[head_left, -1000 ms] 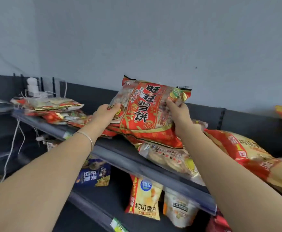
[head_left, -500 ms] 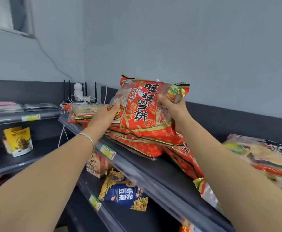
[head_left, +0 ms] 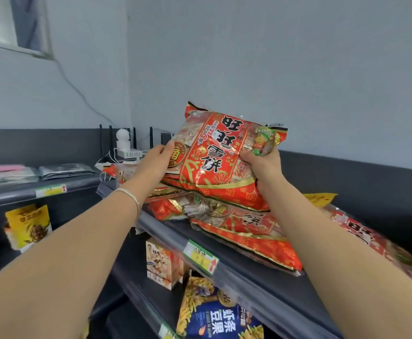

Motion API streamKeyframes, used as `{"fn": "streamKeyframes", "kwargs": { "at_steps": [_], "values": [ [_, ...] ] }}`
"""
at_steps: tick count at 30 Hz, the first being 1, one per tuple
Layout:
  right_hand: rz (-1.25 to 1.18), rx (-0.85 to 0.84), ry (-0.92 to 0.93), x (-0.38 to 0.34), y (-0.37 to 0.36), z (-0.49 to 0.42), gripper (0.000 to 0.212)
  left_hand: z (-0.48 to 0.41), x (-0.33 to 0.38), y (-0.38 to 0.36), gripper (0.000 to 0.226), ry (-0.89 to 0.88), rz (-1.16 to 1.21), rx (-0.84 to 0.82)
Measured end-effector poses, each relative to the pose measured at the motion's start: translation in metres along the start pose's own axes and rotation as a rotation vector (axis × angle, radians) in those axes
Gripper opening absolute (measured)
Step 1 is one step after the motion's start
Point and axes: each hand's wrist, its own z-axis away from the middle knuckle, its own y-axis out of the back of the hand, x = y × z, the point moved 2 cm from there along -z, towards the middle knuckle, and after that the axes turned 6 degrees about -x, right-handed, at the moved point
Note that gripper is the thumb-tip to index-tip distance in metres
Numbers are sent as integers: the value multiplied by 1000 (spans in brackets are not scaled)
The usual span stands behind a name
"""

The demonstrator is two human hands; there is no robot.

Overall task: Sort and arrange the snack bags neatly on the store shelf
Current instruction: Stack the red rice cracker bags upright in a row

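- Standing on a lower shelf at far left, a yellow snack bag (head_left: pixel 27 226) faces outward, with a green-and-yellow price label (head_left: pixel 50 190) on the shelf edge above it.
- Flat dark packets (head_left: pixel 65 170) lie on that upper side shelf, against the grey wall.
- A white device (head_left: pixel 126 149) with black antennas sits in the corner, at the far end of the top shelf (head_left: pixel 261 277).
- The person's left hand (head_left: pixel 156 162), a thin bracelet (head_left: pixel 129 195) at the wrist, grips the left edge of the red rice-cracker bag (head_left: pixel 224 165), thumb on the front, fingers hidden behind it.
- The bag is held up tilted, face to the camera, over a pile of red bags (head_left: pixel 244 228) lying flat on the top shelf. Its lower edge meets the pile, but whether it rests there cannot be told.
- The right hand (head_left: pixel 263 167) is clamped on the bag's right edge, fingers curled round the crumpled corner.
- Below the pile, a price tag (head_left: pixel 201 256) is clipped to the shelf's front rail.
- On the shelf underneath stand a small printed carton (head_left: pixel 163 263) and, just beside it, a blue snack bag (head_left: pixel 222 319).
- Farther right, another red bag (head_left: pixel 361 233) lies on the top shelf, partly behind the right forearm.
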Motion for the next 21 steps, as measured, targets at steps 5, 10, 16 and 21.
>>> {"fn": "streamKeyframes", "kwargs": {
  "at_steps": [5, 10, 16, 21],
  "values": [
    [-49, 162, 47, 6, -47, -15, 67, -45, -32, 34, 55, -32, -5, -51],
    [-37, 393, 40, 17, -62, -22, 77, -85, -94, 46, 65, 109, -94, -2],
    [-7, 486, 16, 28, -76, -20, 84, -88, -134, 22, 98, 358, 147, 13],
    [-2, 482, -1, 34, -80, -17, 83, -98, -140, 17, 105, 488, 684, -52]
  ]
}}
